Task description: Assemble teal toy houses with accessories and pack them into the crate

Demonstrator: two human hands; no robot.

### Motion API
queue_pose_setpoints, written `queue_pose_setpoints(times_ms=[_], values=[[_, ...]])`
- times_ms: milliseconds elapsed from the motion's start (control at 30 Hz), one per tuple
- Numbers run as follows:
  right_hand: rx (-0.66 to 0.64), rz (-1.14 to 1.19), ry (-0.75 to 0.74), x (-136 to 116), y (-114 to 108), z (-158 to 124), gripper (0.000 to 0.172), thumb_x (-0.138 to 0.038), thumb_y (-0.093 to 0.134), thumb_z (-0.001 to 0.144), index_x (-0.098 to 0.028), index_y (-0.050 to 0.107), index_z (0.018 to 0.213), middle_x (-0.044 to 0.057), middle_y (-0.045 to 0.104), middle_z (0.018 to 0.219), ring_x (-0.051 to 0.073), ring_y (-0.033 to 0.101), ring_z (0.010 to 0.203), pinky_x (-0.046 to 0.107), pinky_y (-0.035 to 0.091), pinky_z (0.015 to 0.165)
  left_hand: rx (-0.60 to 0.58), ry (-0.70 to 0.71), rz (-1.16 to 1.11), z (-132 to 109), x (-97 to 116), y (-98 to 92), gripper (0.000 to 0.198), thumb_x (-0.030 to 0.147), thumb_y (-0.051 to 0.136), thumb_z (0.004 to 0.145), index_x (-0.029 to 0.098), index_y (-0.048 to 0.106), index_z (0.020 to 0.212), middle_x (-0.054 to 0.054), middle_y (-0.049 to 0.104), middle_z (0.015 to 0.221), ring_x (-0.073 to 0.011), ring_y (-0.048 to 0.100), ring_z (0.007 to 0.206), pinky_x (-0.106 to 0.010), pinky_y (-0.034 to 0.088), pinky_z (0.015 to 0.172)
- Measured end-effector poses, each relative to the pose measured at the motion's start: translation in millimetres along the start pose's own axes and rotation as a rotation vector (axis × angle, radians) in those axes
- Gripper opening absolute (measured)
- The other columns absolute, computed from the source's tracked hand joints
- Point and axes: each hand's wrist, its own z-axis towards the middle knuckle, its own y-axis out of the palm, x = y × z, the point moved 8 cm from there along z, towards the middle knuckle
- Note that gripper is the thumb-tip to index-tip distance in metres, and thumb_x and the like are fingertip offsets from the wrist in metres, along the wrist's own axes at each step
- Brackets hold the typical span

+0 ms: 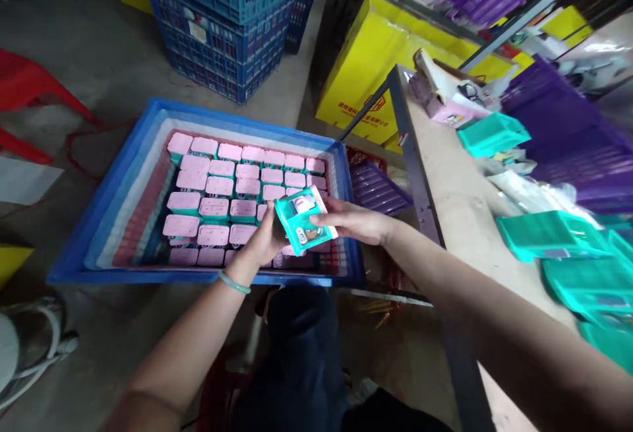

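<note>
A small teal box (299, 219) with a clear window and a pink edge is held between both hands above a blue crate (106, 201). My left hand (264, 237) grips its lower left side, fingers curled under it. My right hand (349, 219) pinches its right edge with thumb and fingers. Rows of pink-topped teal boxes (222, 188) fill the crate beneath.
A workbench (455, 208) at right carries teal boxes (554, 237), purple trays (568, 128) and a teal tray (492, 134). Stacked blue crates (222, 16) stand behind, yellow cartons (368, 62) beside them. A red chair (30, 89) is at left, and a purple tray (378, 188) sits by the crate.
</note>
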Motion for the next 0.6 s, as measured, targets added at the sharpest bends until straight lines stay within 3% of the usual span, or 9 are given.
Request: queue_pose_setpoints(times_ms=[133,233,300,400,500,600], values=[[0.010,0.048,0.089,45,15,16,0.074,-0.061,0.078,0.077,-0.025,0.050,0.136,0.010,0.066,0.133,0.024,0.068,0.113,0.047,0.054,0.102,0.020,0.079,-0.054,-14,-4,-14.4,0.072,0.072,0.061,0.084,0.025,0.058,0.138,-0.009,0.063,0.143,-0.0333,0.055,0.135,-0.049,0.045,0.112],[0.038,-0.105,0.075,57,3,10,0.066,-0.067,0.049,0.095,-0.024,0.044,0.144,0.012,0.067,0.129,0.024,0.071,0.103,0.048,0.056,0.098,0.075,0.077,-0.050,-22,-9,-32.5,0.069,0.063,0.067,0.084,0.027,0.054,0.141,-0.009,0.065,0.140,-0.0339,0.058,0.132,-0.053,0.046,0.110],[0.173,-0.439,-0.044,50,-19,4,0.060,-0.058,0.039,0.101,-0.023,0.038,0.150,0.014,0.063,0.134,0.027,0.069,0.110,0.051,0.053,0.102,0.098,0.070,-0.048,-23,-11,-40.4,0.068,0.059,0.067,0.085,0.028,0.051,0.143,-0.009,0.065,0.140,-0.0340,0.059,0.130,-0.055,0.047,0.109],[0.326,-1.110,-0.333,30,-33,-9,0.059,-0.029,0.048,0.099,-0.019,0.033,0.155,0.018,0.044,0.154,0.033,0.049,0.138,0.054,0.040,0.115,0.106,0.019,-0.049,-18,-17,-44.6,0.065,0.057,0.066,0.087,0.029,0.051,0.144,-0.008,0.065,0.140,-0.0333,0.061,0.128,-0.055,0.047,0.109],[0.222,-1.473,-0.512,35,-22,-16,0.062,-0.018,0.051,0.096,-0.022,0.035,0.156,0.017,0.030,0.164,0.036,0.044,0.139,0.056,0.041,0.112,0.110,-0.074,-0.060,-7,-31,-42.3,0.065,0.063,0.063,0.086,0.024,0.058,0.136,-0.010,0.070,0.133,-0.0334,0.064,0.125,-0.053,0.047,0.109],[0.064,-1.548,-0.565,50,-8,-15,0.060,-0.018,0.051,0.098,-0.035,0.039,0.153,0.009,0.036,0.163,0.033,0.053,0.128,0.054,0.047,0.104,0.044,-0.175,-0.052,9,-52,-33.8,0.067,0.072,0.056,0.085,0.021,0.065,0.128,-0.011,0.074,0.125,-0.0338,0.066,0.122,-0.051,0.048,0.109]])
